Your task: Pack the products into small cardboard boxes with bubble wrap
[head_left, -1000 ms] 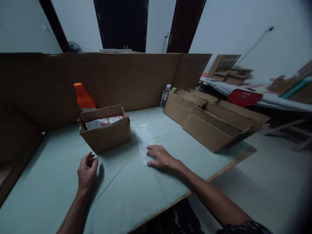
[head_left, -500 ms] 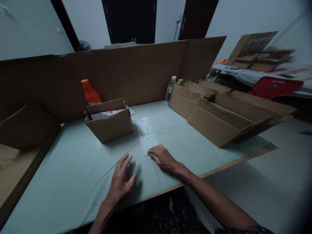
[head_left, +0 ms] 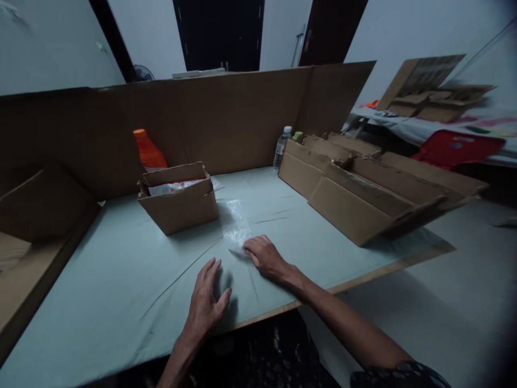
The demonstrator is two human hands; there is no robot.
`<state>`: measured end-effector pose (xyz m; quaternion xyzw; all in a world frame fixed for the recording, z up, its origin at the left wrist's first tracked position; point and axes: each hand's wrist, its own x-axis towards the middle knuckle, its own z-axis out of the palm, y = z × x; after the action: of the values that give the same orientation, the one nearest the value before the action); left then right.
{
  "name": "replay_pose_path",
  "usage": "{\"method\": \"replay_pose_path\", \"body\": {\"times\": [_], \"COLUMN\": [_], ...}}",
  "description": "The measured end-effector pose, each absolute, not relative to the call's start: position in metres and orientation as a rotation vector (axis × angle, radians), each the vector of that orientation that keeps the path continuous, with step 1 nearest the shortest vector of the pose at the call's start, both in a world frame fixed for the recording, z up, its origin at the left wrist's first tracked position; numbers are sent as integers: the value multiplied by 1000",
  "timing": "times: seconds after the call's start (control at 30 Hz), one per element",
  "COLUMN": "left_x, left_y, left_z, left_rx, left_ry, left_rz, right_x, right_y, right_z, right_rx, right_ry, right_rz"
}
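Observation:
A strip of clear bubble wrap lies on the pale green table in front of a small open cardboard box. My right hand rests on the table with its fingers pinched on the near end of the bubble wrap, lifting that edge a little. My left hand lies flat on the table just left of it, fingers stretched out and apart, holding nothing. The box holds a white and red packet.
An orange bottle stands behind the small box. A tall cardboard screen walls the table's back and left. Flattened cardboard boxes lie at the right, with a water bottle behind them. The table's front edge is near my body.
My left hand went from the left side, curled, to a flat spread pose beside my right hand. My right hand drew back to the wrap's near end and pinched it.

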<state>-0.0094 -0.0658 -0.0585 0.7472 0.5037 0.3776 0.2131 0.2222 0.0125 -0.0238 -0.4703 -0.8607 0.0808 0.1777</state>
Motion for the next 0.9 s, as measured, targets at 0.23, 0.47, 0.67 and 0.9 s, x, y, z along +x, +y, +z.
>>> {"method": "replay_pose_path", "body": {"times": [0.23, 0.47, 0.67, 0.9], "left_x": [7, 17, 18, 1], "left_y": [-77, -69, -61, -85], "left_z": [-53, -43, -41, -46], "left_rx": [1963, 1708, 1753, 2186], "left_ry": [1337, 1618, 1703, 1493], "left_rz": [1010, 893, 848, 1140], "right_x": [226, 235, 214, 209], "right_y": [-34, -55, -67, -53], "right_z": [10, 9, -21, -34], "right_rx": [-1044, -1199, -1082, -1106], "right_ry": [-2427, -1935, -2422, -2312], "right_rz": [966, 493, 326, 453]}}
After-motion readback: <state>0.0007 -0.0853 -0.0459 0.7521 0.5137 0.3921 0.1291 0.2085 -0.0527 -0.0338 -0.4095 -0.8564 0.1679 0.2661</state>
